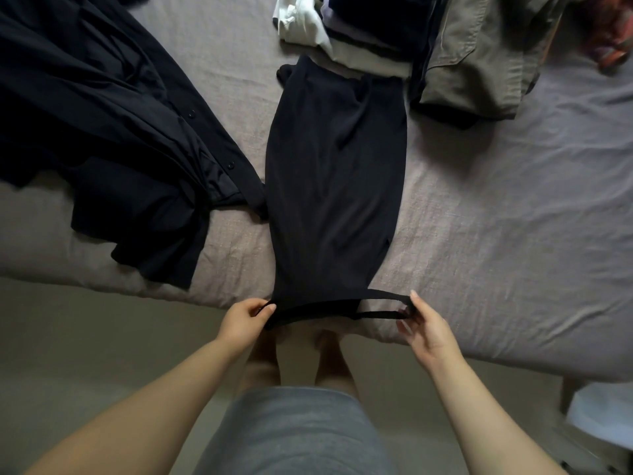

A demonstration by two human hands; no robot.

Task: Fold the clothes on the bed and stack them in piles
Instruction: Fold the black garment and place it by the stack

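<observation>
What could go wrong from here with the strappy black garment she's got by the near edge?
1. The right hand holds only the thin straps, stretched out sideways; they may slip, twist or end up bunched inside the fold.
2. The black garment has its far end under the folded pile; pulling may drag that pile apart.
3. The left hand holds it at the bed edge; if released, that end may slide off.

Home bedroom: bed (496,207) with mauve sheet fills frame, loose clothes pile (363,32) top centre, bare floor (102,330) lower left.
</observation>
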